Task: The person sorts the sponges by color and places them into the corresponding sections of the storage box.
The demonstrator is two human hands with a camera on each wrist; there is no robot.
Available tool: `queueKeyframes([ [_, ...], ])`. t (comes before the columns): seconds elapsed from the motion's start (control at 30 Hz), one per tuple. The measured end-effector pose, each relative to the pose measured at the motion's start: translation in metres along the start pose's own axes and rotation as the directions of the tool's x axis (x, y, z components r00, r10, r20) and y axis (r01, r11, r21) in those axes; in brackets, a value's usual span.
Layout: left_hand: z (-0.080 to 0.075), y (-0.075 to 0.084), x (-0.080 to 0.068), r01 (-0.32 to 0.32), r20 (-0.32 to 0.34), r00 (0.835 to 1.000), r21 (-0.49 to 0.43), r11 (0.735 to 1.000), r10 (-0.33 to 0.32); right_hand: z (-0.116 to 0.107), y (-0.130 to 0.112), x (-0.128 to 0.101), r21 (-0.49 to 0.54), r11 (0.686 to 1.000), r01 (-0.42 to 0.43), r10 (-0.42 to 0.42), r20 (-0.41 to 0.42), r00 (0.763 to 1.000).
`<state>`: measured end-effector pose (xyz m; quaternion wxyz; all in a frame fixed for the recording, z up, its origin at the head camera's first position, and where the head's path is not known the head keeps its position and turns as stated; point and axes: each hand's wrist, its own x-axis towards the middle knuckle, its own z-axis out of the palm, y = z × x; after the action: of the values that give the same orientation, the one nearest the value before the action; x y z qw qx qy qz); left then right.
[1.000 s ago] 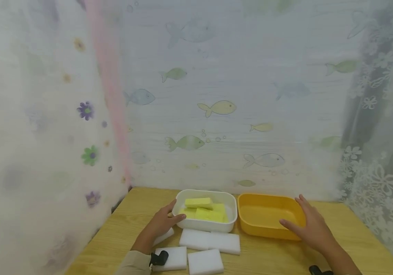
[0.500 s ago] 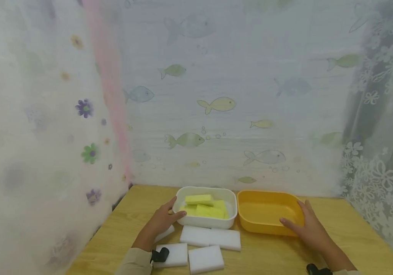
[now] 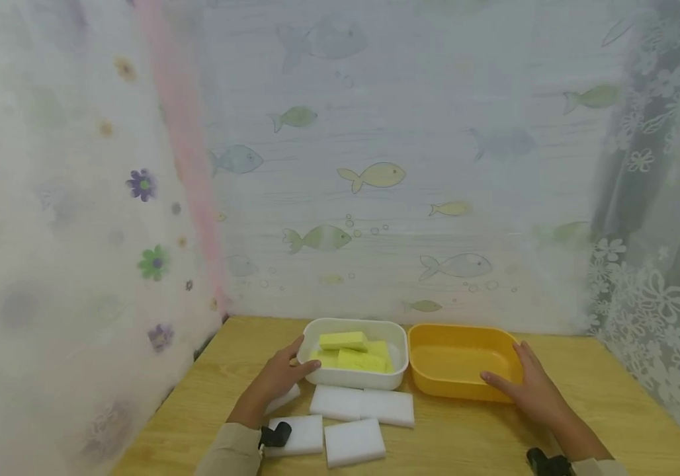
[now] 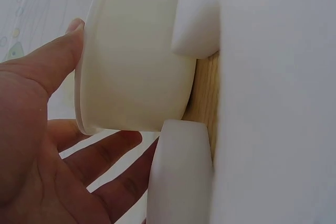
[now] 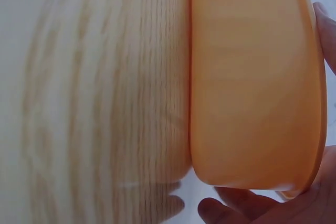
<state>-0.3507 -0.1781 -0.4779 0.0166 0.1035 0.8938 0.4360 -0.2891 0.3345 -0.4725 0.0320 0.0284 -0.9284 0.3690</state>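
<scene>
A white tub (image 3: 354, 380) with yellow sponges (image 3: 352, 352) in it stands on the wooden table (image 3: 471, 436). My left hand (image 3: 277, 380) holds its left front corner, thumb on the rim and fingers against the wall; the left wrist view shows the white tub (image 4: 136, 51) between thumb and fingers of that hand (image 4: 42, 145). Right beside it is an empty orange tub (image 3: 465, 360). My right hand (image 3: 527, 393) clasps its right end, thumb on the front wall. In the right wrist view the orange tub (image 5: 252, 77) fills the frame, with my right hand (image 5: 294, 208) below it.
Several white sponge blocks (image 3: 362, 404) lie in front of the tubs; one white block (image 4: 181, 177) lies close under my left hand. Curtains with fish and flower prints (image 3: 376, 175) close in the back and both sides. Bare wood (image 5: 94, 103) lies right of the orange tub.
My right hand moved from hovering by the orange tub onto its right end. The left hand stays on the white tub. The view shifted slightly.
</scene>
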Motion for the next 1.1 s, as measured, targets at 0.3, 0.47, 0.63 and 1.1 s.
queueKeyframes([
  [0.3,-0.014,0.005,-0.010,0.020,0.012,1.000,0.002,1.000,-0.020,0.002,-0.001,0.003,-0.017,1.000,-0.001,0.001,-0.014,1.000],
  [0.47,-0.039,0.000,-0.026,0.049,0.012,0.999,0.084,0.995,-0.050,0.003,-0.005,0.004,-0.015,1.000,0.010,-0.010,-0.013,1.000],
  [0.63,-0.061,-0.017,-0.043,0.092,0.030,0.995,0.137,0.986,-0.097,-0.001,-0.003,0.004,-0.056,0.998,-0.001,0.000,-0.022,1.000],
  [1.1,-0.089,-0.051,-0.076,0.091,0.067,0.993,0.141,0.986,-0.101,-0.003,0.002,0.006,-0.070,0.997,-0.016,0.015,-0.005,1.000],
])
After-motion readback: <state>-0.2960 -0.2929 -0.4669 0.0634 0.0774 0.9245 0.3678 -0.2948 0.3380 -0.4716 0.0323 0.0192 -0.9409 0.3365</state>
